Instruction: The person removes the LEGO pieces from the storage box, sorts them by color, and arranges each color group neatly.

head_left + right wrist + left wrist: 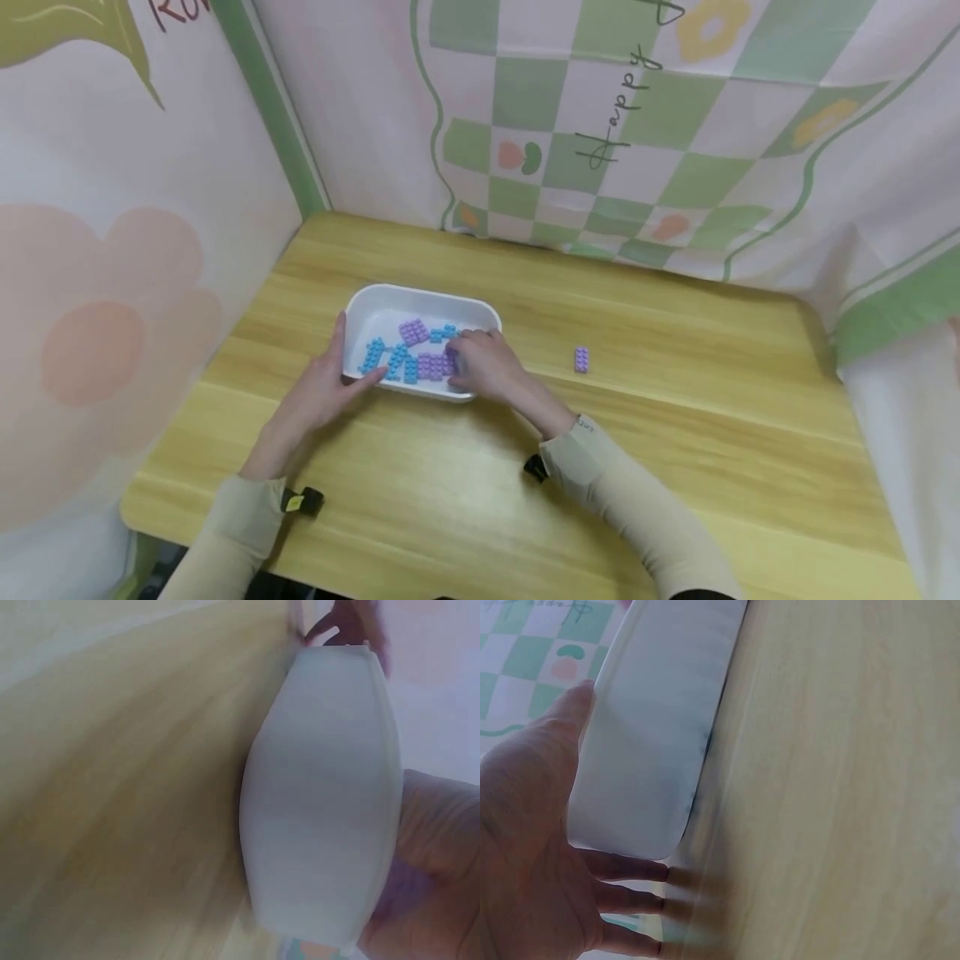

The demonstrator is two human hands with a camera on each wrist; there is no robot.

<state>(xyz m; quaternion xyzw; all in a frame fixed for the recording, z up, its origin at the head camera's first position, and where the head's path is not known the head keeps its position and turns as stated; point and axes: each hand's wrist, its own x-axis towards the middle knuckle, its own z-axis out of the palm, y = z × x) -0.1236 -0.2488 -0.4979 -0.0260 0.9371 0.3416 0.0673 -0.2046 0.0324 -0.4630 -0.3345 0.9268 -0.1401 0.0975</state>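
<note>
Plainly, with the white tray [381, 304] as the dial and the curtain [525, 92] at twelve, the left hand [318, 387] lies at eight o'clock, fingers spread straight along the outside of the end wall, thumb at the near rim. The right hand [487, 364] dips in at about four, thumb and fingers seeming to pinch a purple block [405, 889], though blur obscures the exact grip. Inside the tray, purple blocks [431, 367] crowd at six, blue blocks [372, 356] lie toward eight or nine, and small blue pieces [445, 332] sit near two. At three, well apart from the tray, a lone purple block [582, 359] rests on the counter [450, 483].

The likeliest mishap is a neighbouring block being knocked or dragged up, because the pieces sit so close together; a slack left hand could let the tray slide, and a low lift might clip the rim at three.

Toward six, room runs to the near edge; the widest stretch lies past the lone purple block toward three, while a shorter strip at twelve ends against the curtain.
</note>
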